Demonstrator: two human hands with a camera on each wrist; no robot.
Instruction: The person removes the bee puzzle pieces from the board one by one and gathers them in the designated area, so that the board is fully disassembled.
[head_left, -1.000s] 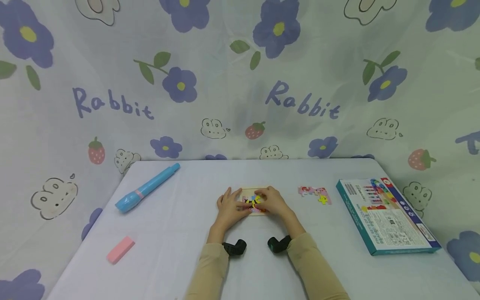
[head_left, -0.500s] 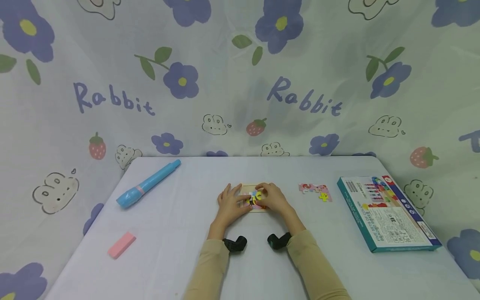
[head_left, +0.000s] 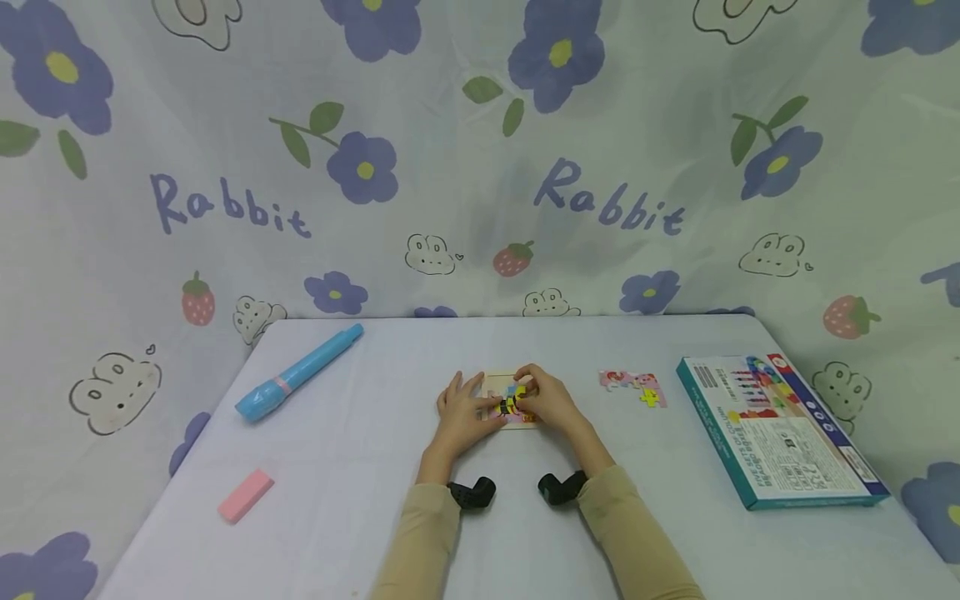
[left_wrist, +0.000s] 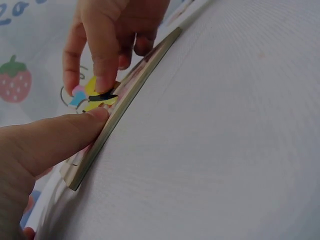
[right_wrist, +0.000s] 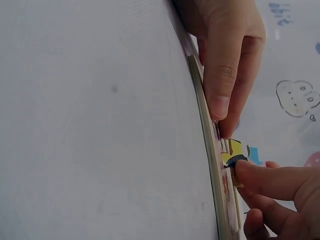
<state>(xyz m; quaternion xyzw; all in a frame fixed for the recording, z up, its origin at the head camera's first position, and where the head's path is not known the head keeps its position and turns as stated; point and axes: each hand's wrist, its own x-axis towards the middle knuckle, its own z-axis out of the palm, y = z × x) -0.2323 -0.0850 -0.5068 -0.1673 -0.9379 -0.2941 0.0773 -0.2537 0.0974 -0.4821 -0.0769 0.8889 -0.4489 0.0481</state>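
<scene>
A small wooden jigsaw puzzle board (head_left: 490,385) with a pale rim lies mid-table, partly hidden by the hands. My right hand (head_left: 553,403) pinches a yellow-and-black puzzle piece (right_wrist: 235,147) between thumb and finger, tilted up from the board's surface. From the other side, my left hand (head_left: 461,417) rests at the board, its thumb (left_wrist: 75,134) stretched out against the printed surface beside that piece. The left fingers are spread and fairly straight. Some loose pink puzzle pieces (head_left: 624,380), one with yellow on it, lie on the table to the right.
On the right stands a flat teal-edged box (head_left: 780,433). A blue flashlight-shaped object (head_left: 300,373) lies at the back left, with a pink block (head_left: 246,496) nearer the front. A patterned cloth (head_left: 465,167) hangs behind the table (head_left: 360,517).
The right fingers have shifted a little over the board, and more of the yellow-and-black piece shows. The left hand stays almost in place. The head view has moved slightly.
</scene>
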